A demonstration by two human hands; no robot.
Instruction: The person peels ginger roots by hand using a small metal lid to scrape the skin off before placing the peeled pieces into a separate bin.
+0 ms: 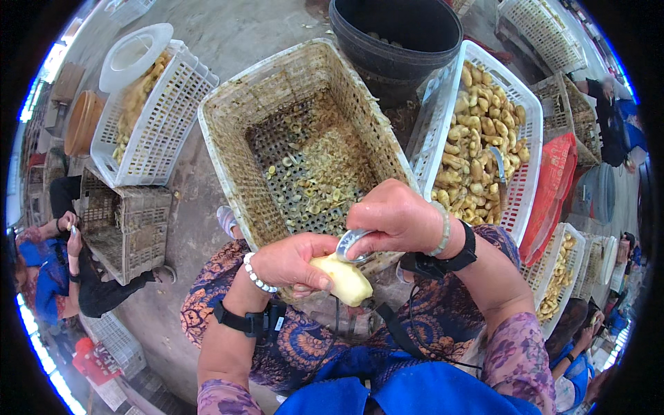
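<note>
My left hand (294, 263) is closed round a pale yellow, smooth peeled ginger root (351, 282), whose rounded end points toward my lap. In my closed right hand (400, 216) is a shiny metal spoon-like scraper (351, 243); its curved edge lies against the upper part of the root, and my fingers cover the rest of it. Both hands are over the near rim of a dirty white plastic crate (225, 90). Peel scraps and small round cut ends (315, 190) lie on its perforated bottom.
To the right, a white crate (536, 131) holds many ginger pieces with a curved-blade knife (499, 166) on top. A black tub (398, 41) stands beyond. Another ginger crate (149, 149) is at left, a red mesh bag (553, 187) at right. Other people (52, 270) sit on both sides.
</note>
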